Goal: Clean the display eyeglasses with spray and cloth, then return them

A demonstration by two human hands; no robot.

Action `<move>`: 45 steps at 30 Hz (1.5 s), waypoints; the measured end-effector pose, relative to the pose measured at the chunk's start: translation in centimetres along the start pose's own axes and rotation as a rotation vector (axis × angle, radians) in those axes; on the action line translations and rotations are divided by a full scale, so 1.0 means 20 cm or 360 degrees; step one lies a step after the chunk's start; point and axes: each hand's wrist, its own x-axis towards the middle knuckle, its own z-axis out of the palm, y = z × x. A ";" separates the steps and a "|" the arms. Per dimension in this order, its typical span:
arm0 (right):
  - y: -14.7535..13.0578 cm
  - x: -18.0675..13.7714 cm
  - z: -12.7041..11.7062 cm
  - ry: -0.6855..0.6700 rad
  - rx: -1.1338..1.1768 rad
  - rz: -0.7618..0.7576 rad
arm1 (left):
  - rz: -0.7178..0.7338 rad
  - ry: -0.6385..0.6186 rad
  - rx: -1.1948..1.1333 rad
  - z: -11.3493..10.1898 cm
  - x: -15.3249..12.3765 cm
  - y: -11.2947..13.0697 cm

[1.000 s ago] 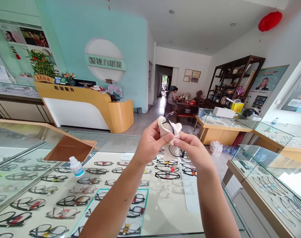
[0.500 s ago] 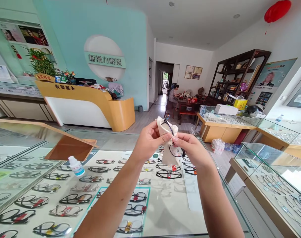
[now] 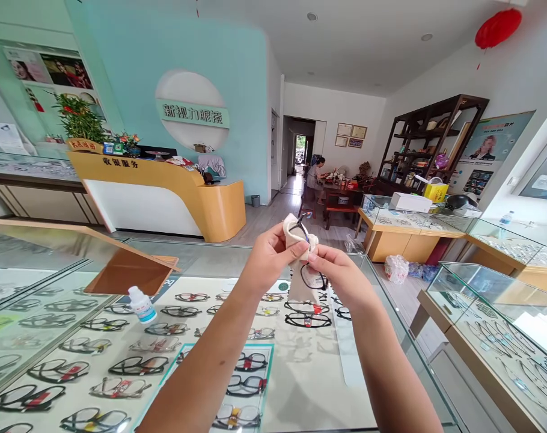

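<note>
Above the glass counter I hold a pair of dark-rimmed eyeglasses (image 3: pixel 315 280) on end, one lens up and the other down. My left hand (image 3: pixel 270 255) is closed on a cream cloth (image 3: pixel 290 225) folded about the upper lens, thumb pressed on the near side. Part of the cloth hangs below the fingers. My right hand (image 3: pixel 341 272) pinches the glasses near the middle of the frame, beside the cloth; its fingertips partly hide the spot. The lower lens is outside the cloth's fold. To the left, a small white bottle (image 3: pixel 142 305) with a blue label stands on the glass.
Rows of eyeglasses (image 3: pixel 138 365) lie inside the glass display counter (image 3: pixel 318 385) below my arms. A brown slanted stand (image 3: pixel 124 272) is at the left. More display cases (image 3: pixel 490 337) stand at the right. Someone (image 3: pixel 316 179) sits at a table in the back.
Both hands have shifted slightly left with the glasses and cloth. The cloth's folds around the upper lens look a little different. The camera view has moved slightly.
</note>
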 end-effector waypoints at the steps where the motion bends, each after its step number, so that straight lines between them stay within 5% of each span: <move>1: 0.00 0.00 0.00 -0.0031 -0.0003 -0.0003 | 0.0012 0.0031 -0.0002 0.01 0.00 0.00; 7: 0.02 0.00 0.03 -0.0074 -0.0013 -0.0002 | 0.0135 0.0272 0.0074 0.02 -0.01 -0.01; 14: 0.01 0.02 0.05 0.0159 0.0065 -0.0055 | 0.0016 -0.0020 -0.0073 -0.01 0.03 -0.01; 24: 0.02 0.03 0.15 0.0099 0.0077 -0.0064 | 0.0079 0.0414 -0.0133 -0.01 0.02 -0.04; 31: 0.01 0.03 0.11 0.0207 0.0141 -0.0047 | -0.0088 -0.0034 -0.0175 -0.05 0.03 0.00; 41: 0.03 0.04 0.17 0.0128 0.0056 -0.0042 | 0.0027 0.0436 -0.0319 0.04 0.03 -0.01; 45: 0.02 0.04 0.13 0.0228 0.0118 -0.0067 | -0.0111 0.0184 -0.0358 0.01 0.04 0.00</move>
